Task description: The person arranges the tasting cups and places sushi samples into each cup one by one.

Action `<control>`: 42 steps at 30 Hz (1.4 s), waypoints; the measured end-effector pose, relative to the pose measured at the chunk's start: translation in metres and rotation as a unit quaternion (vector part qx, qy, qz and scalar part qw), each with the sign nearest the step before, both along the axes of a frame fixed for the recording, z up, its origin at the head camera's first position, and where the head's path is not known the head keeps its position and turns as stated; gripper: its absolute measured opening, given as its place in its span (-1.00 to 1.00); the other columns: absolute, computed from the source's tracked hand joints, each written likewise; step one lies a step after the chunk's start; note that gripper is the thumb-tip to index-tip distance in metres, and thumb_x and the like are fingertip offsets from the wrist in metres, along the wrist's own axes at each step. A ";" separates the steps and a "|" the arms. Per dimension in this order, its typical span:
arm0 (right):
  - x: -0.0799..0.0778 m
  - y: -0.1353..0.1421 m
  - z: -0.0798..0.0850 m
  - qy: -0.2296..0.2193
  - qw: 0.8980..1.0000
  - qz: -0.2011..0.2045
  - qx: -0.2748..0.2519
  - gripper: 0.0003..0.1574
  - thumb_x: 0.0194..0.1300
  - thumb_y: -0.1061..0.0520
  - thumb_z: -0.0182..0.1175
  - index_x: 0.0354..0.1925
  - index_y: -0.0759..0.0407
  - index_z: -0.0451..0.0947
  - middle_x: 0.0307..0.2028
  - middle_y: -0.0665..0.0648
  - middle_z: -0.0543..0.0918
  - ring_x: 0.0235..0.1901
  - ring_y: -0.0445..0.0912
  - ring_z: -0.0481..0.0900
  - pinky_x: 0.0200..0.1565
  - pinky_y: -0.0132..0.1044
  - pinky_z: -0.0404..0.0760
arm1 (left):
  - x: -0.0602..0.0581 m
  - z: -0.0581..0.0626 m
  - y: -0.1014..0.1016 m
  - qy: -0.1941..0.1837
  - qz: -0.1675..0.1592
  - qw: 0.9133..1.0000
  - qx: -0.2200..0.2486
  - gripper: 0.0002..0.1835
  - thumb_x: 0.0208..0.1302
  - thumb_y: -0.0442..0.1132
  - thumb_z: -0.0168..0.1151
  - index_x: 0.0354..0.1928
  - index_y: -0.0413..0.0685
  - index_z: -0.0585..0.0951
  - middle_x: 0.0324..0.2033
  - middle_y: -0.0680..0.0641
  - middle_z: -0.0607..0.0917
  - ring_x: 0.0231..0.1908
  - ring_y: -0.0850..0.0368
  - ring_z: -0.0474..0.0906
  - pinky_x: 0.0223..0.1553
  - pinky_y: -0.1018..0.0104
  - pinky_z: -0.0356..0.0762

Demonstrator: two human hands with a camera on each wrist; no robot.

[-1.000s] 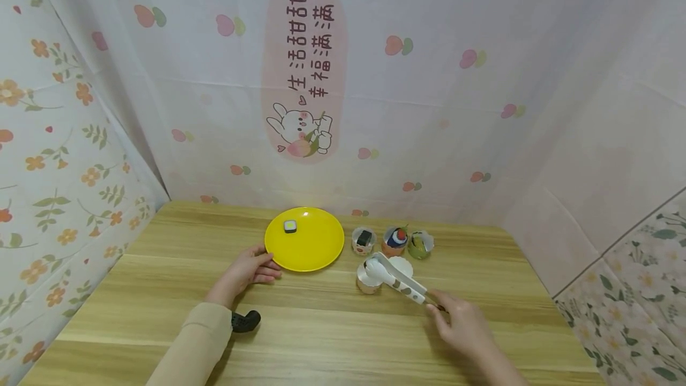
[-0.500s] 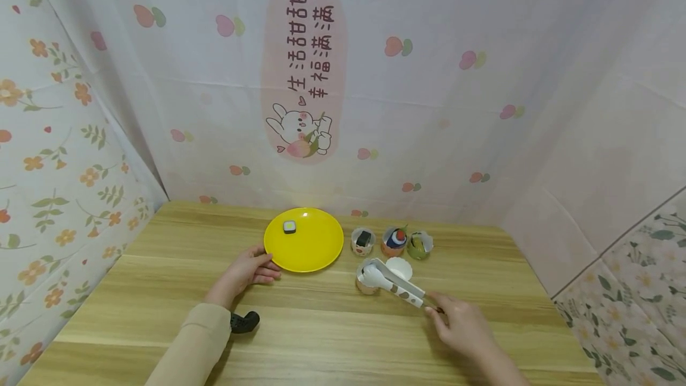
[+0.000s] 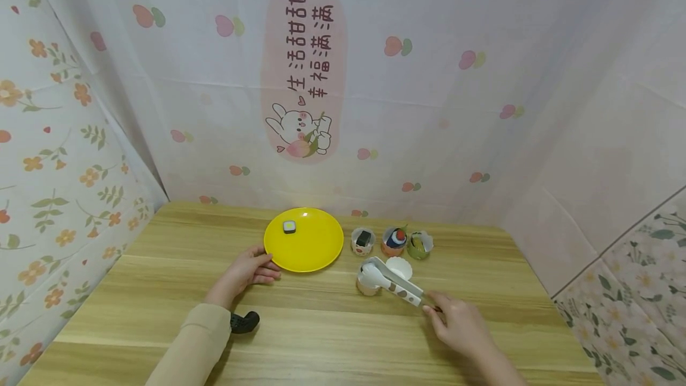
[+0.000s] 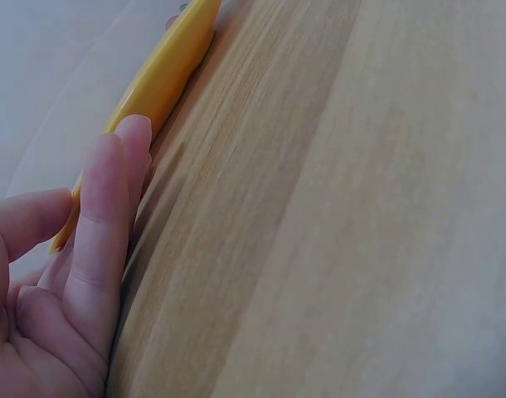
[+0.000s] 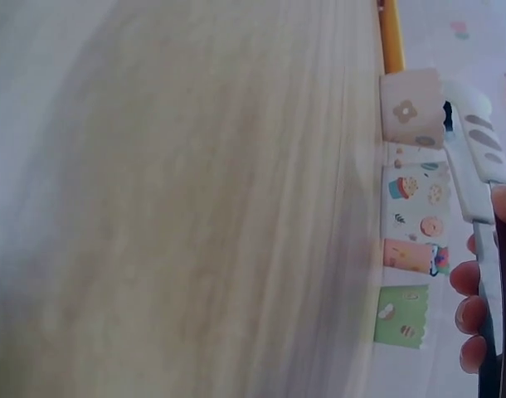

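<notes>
My left hand (image 3: 249, 268) pinches the near left rim of a yellow plate (image 3: 311, 255), thumb above and fingers below, as the left wrist view shows. A sushi roll piece (image 3: 289, 227), dark-edged with a yellow-green centre, lies on the plate. In my right hand (image 3: 465, 326) I grip white spotted tongs (image 3: 404, 294). Their tips are at the mouth of the front paper cup (image 3: 368, 288), hiding most of its inside. A dark bit (image 5: 449, 116) shows between the tips in the right wrist view; whether they clamp it I cannot tell.
Behind stand a patterned cup (image 3: 362, 250) with a black piece, an orange cup (image 3: 393, 251) with a blue, white and red piece, and a green cup (image 3: 420, 252) with something yellowish. A white-rimmed cup (image 3: 401, 267) stands just beyond the tongs. A patterned curtain (image 3: 429, 106) hangs behind the table.
The tongs' tips have shifted slightly left and lower at the front cup, and the right hand has moved a little left. The left hand and plate have not visibly moved.
</notes>
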State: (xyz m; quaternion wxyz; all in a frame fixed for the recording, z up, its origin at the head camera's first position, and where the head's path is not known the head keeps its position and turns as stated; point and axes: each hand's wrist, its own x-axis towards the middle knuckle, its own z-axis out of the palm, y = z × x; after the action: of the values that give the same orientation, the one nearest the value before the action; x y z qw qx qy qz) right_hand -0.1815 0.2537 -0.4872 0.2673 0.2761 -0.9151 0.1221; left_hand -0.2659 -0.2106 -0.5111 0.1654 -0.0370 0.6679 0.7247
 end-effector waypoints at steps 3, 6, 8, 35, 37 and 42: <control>0.000 -0.001 0.001 -0.001 1.000 -0.002 0.003 -0.67 -0.05 0.20 0.43 -0.23 0.21 0.64 -0.47 0.03 0.64 -0.66 -0.37 0.29 -0.70 -0.44 0.30 | 0.000 0.000 0.000 -0.001 -0.001 1.000 0.000 -0.53 0.52 -0.30 -0.14 0.33 -0.40 0.12 -0.37 -0.17 0.68 -0.40 0.03 0.69 -0.36 0.27 0.67; 0.000 -0.002 0.001 -0.003 1.000 -0.004 0.005 -0.65 -0.05 0.19 0.43 -0.22 0.22 0.63 -0.46 0.05 0.65 -0.67 -0.37 0.28 -0.70 -0.44 0.30 | 0.000 0.000 0.000 -0.006 0.003 1.000 -0.002 -0.55 0.52 -0.30 -0.14 0.32 -0.39 0.13 -0.37 -0.17 0.68 -0.40 0.03 0.70 -0.36 0.27 0.67; 0.000 -0.003 0.001 -0.003 1.000 -0.006 0.006 -0.65 -0.05 0.19 0.44 -0.22 0.22 0.63 -0.46 0.05 0.66 -0.67 -0.36 0.29 -0.70 -0.44 0.31 | 0.000 0.000 0.000 -0.007 0.003 1.000 -0.003 -0.55 0.52 -0.31 -0.15 0.32 -0.39 0.14 -0.37 -0.17 0.68 -0.40 0.04 0.70 -0.36 0.27 0.67; -0.001 -0.009 0.003 -0.024 0.999 -0.039 -0.004 -0.63 0.02 0.14 0.43 -0.17 0.25 0.62 -0.54 -0.04 0.60 -0.69 -0.36 0.27 -0.71 -0.45 0.25 | -0.001 -0.002 0.000 0.003 -0.004 1.000 -0.001 -0.55 0.52 -0.29 -0.14 0.32 -0.40 0.14 -0.36 -0.17 0.68 -0.39 0.04 0.70 -0.34 0.27 0.67; -0.002 -0.009 0.003 -0.026 0.999 -0.039 -0.003 -0.63 0.03 0.13 0.42 -0.17 0.24 0.62 -0.54 -0.04 0.60 -0.69 -0.37 0.26 -0.71 -0.46 0.25 | -0.001 -0.001 0.000 0.002 -0.003 1.000 -0.001 -0.55 0.52 -0.29 -0.14 0.32 -0.40 0.14 -0.36 -0.17 0.68 -0.39 0.04 0.70 -0.35 0.27 0.67; -0.002 -0.008 0.002 -0.030 0.999 -0.038 -0.005 -0.63 0.04 0.12 0.41 -0.16 0.23 0.61 -0.52 -0.04 0.61 -0.69 -0.37 0.26 -0.70 -0.46 0.24 | 0.000 -0.001 0.000 0.000 -0.002 1.000 -0.001 -0.54 0.52 -0.30 -0.15 0.33 -0.40 0.12 -0.37 -0.17 0.68 -0.40 0.04 0.70 -0.35 0.27 0.67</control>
State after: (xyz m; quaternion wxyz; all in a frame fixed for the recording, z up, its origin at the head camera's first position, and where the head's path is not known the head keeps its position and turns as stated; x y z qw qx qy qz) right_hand -0.1836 0.2454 -0.4852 0.2459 0.2358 -0.9319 0.1243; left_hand -0.2660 -0.2106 -0.5117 0.1670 -0.0357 0.6689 0.7234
